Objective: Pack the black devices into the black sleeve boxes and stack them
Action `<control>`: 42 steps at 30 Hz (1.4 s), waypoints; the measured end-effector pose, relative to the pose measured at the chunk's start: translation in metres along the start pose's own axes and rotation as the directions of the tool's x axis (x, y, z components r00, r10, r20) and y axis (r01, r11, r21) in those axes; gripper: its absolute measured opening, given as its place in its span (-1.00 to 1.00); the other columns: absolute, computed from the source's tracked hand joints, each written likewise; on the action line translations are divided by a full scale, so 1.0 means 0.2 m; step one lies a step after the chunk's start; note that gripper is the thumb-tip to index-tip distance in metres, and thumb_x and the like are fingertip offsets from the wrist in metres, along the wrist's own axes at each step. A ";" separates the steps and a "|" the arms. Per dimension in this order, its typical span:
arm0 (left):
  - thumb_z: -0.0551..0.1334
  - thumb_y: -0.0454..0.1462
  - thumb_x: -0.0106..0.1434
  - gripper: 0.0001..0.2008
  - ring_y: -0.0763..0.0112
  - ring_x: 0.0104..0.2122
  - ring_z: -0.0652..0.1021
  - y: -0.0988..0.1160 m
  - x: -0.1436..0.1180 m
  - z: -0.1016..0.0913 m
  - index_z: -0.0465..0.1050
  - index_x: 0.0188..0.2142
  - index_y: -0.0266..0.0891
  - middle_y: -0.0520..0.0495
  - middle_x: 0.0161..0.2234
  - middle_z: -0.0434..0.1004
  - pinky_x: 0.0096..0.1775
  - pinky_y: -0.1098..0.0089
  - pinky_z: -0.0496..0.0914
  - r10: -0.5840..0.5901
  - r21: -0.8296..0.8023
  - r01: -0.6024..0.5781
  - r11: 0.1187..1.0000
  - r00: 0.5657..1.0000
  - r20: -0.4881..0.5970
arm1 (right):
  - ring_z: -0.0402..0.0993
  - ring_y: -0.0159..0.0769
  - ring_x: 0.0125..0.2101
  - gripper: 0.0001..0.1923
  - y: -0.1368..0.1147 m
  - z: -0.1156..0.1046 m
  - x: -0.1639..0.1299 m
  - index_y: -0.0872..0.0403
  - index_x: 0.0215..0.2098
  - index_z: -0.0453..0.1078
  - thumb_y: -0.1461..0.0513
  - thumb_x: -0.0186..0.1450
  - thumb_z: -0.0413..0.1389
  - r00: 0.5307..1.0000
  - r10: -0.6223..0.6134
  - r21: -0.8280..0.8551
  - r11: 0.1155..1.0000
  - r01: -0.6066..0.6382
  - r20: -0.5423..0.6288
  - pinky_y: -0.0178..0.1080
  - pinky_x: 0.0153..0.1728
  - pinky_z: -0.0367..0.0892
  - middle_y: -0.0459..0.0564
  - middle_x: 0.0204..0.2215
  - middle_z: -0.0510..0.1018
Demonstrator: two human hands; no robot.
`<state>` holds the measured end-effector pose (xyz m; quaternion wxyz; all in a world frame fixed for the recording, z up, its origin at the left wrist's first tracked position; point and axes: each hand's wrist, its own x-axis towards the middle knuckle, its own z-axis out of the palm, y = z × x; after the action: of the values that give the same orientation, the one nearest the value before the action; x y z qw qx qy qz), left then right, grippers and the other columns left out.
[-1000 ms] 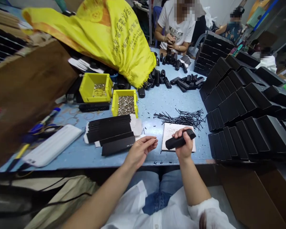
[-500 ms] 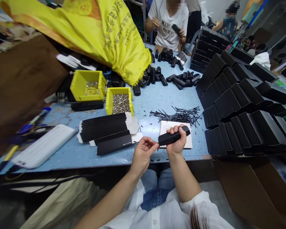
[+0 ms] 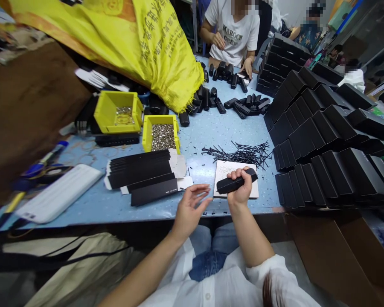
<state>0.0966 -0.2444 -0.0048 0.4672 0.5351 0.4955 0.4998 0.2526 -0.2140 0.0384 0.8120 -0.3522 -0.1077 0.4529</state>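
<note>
My right hand (image 3: 241, 187) is wrapped round a black oblong device (image 3: 229, 185) with a ridged edge, tilted a little with its far end up to the right. Under it lies a white square pad (image 3: 222, 169) on the table. To the left, my left hand (image 3: 192, 207) has its fingers apart and holds nothing; a small gap separates it from the device. Thin black sticks (image 3: 243, 153) lie in a loose heap just beyond the pad. Left of my left hand are flat black cartons (image 3: 153, 189) with white flaps.
Two yellow bins (image 3: 161, 133) hold small metal parts. Black boxes (image 3: 313, 136) are stacked high on the right. Black devices (image 3: 243, 104) lie farther back, near a yellow sack (image 3: 166, 55). A co-worker (image 3: 232, 34) sits across the blue table (image 3: 198, 128). A white oblong case (image 3: 59, 194) lies left.
My left hand has come away from the device's end and its fingers have spread. The device has shifted slightly right. The co-worker's hand has come down to the table.
</note>
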 end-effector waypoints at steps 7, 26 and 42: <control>0.34 -0.11 0.05 -0.46 -0.15 0.05 0.40 -0.18 0.24 -0.59 0.38 -0.01 -0.29 -0.37 0.03 0.43 0.06 -0.05 0.27 0.066 0.824 -0.311 0.474 0.945 0.319 | 0.41 -0.34 -0.52 -0.85 -0.03 -0.28 0.15 0.08 -0.52 0.38 0.27 -0.05 0.26 0.845 -0.028 -0.604 0.687 0.404 0.534 -0.25 -0.42 0.34 -0.10 -0.57 0.50; 0.28 -0.22 0.07 -0.35 -0.02 0.04 0.41 -0.14 0.08 -0.24 0.12 0.13 -0.30 -0.32 0.02 0.33 0.01 0.07 0.34 0.133 0.607 -0.170 0.777 0.986 0.106 | 0.51 -0.32 -0.24 -0.57 0.26 0.26 -0.08 0.03 -0.04 0.23 0.07 0.20 0.21 0.934 -0.032 -0.422 0.886 0.191 0.356 -0.09 -0.02 0.36 -0.09 -0.34 0.52; 0.36 0.05 -0.02 -0.21 -0.01 -0.10 0.56 -0.13 0.12 -0.31 0.12 0.10 -0.23 -0.28 -0.05 0.48 -0.17 0.18 0.44 0.035 0.585 -0.032 0.810 0.999 0.006 | 0.51 -0.39 -0.27 -0.53 0.14 0.06 0.08 0.00 0.06 0.34 0.06 0.22 0.17 0.800 0.380 -0.676 0.735 0.043 0.464 -0.28 -0.28 0.47 0.02 -0.12 0.52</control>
<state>0.0336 -0.2174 -0.0242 0.2699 0.6602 0.6169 0.3327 0.2361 -0.1858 0.0257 0.5163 -0.4692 -0.4651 0.5450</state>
